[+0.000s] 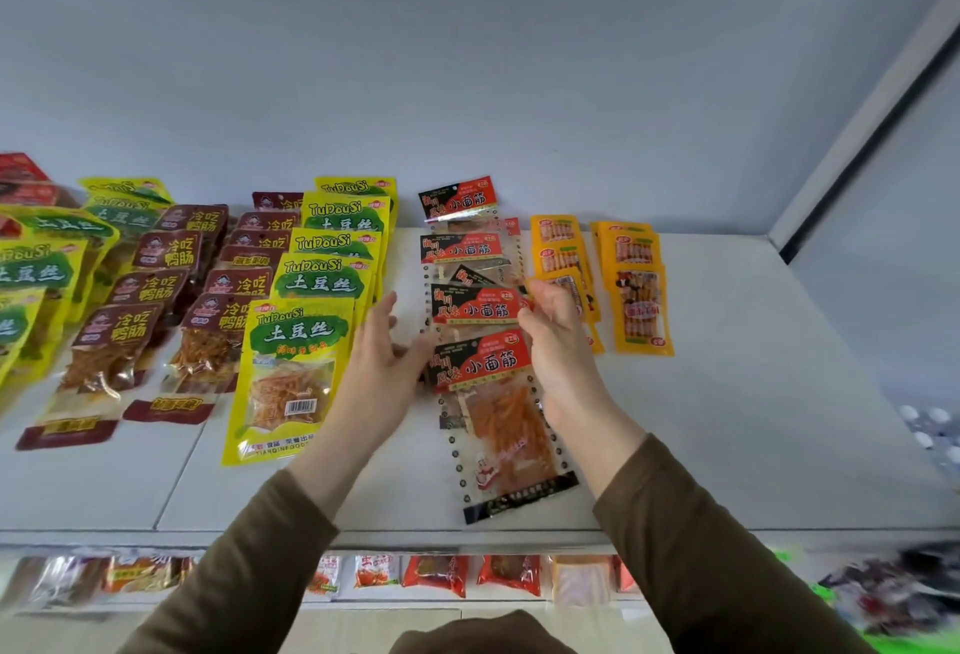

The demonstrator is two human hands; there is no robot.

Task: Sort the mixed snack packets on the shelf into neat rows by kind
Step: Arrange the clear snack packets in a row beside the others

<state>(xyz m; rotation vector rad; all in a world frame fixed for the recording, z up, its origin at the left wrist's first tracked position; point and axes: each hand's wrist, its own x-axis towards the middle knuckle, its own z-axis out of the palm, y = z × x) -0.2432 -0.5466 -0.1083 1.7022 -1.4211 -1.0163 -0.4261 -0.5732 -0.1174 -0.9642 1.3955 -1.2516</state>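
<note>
Hands flanking red-and-black packet row (480, 321), left hand (382, 367) spread wide, right hand (553, 326) curled round second-nearest packet, orange packets (636, 300) beyond right hand.

Bright, even, soft-shadowed light; wide-angle bending at edges, blur at lower right corner.

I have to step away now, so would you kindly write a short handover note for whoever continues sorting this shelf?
Left hand: open, fingers spread beside the red-and-black packet row, holding nothing.
Right hand: fingers curled at the right edge of that row, pinching a red-and-black packet.
Done: yellow-green packets, maroon packets and orange packets lie in overlapping rows by kind on the shelf.
Left: one small packet sits skewed in the red-and-black row; straighten the row. The far-left rows look less tidy.
</note>
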